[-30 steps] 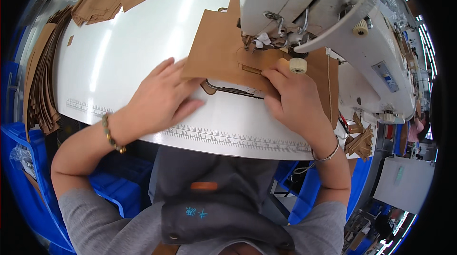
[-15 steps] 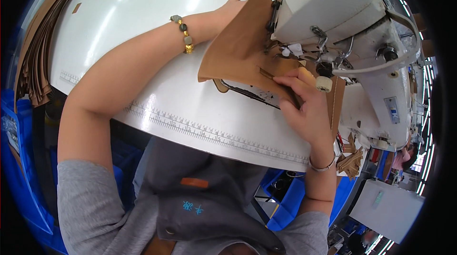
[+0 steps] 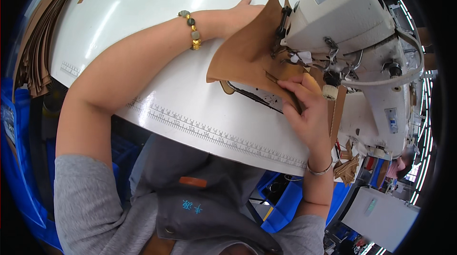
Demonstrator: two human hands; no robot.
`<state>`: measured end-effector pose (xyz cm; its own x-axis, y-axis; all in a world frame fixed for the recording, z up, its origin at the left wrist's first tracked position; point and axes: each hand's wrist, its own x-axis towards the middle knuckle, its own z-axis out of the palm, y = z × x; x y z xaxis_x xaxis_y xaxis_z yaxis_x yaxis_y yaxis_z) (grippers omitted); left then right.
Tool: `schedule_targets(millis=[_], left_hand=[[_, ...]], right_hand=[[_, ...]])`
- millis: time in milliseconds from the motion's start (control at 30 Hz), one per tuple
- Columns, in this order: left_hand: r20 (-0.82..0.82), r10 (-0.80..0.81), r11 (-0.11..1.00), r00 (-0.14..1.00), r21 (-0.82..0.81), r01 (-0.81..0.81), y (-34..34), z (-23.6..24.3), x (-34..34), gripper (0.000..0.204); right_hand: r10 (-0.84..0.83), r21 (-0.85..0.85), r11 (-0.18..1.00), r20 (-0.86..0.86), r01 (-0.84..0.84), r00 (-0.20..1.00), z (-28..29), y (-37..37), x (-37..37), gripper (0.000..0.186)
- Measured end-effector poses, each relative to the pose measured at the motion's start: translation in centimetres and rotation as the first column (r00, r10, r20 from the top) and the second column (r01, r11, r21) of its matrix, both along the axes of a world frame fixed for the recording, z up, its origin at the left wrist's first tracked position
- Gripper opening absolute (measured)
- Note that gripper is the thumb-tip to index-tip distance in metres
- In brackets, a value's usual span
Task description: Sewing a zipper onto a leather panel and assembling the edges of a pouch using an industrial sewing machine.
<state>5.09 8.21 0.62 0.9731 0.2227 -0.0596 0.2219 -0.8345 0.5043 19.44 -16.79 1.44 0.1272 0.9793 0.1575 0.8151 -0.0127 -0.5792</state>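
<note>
The thin, matt brown, fabric-like panel (image 3: 243,55) should handle as light and flexible; take hold along its edges. It lies on the glossy white table (image 3: 185,95), partly under the white metal sewing machine (image 3: 328,10). Its left portion curves upward; a narrow dark slot (image 3: 271,77) marks its surface. Right hand (image 3: 309,105): pinching the near edge. Left hand (image 3: 240,17): fingers hidden behind the panel; grip cannot be determined.
</note>
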Motion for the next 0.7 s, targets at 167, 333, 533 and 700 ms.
schedule_targets(millis=[167, 333, 533, 700], left_hand=[[0.164, -0.04, 0.998, 0.986, -0.046, 0.048, 0.1, 0.0, -0.4, 0.061], [0.074, -0.039, 0.998, 0.997, -0.056, 0.043, 0.7, -1.0, 0.3, 0.057], [0.174, 0.054, 0.989, 0.983, -0.145, -0.029, 2.3, -2.5, 0.2, 0.051], [0.241, 0.064, 0.991, 0.968, 0.1, -0.09, 1.7, -2.6, -0.3, 0.055]], right_hand=[[0.009, 0.013, 1.0, 0.016, -0.01, 1.0, -0.1, 0.2, 0.2, 0.039], [0.033, 0.014, 0.999, 0.004, -0.033, 0.999, -0.4, 0.5, 0.4, 0.041], [0.088, 0.13, 0.986, 0.149, -0.107, 0.985, -1.2, 1.4, 0.5, 0.046], [0.087, 0.108, 0.988, 0.181, -0.108, 0.98, -1.4, 1.7, 0.4, 0.052]])
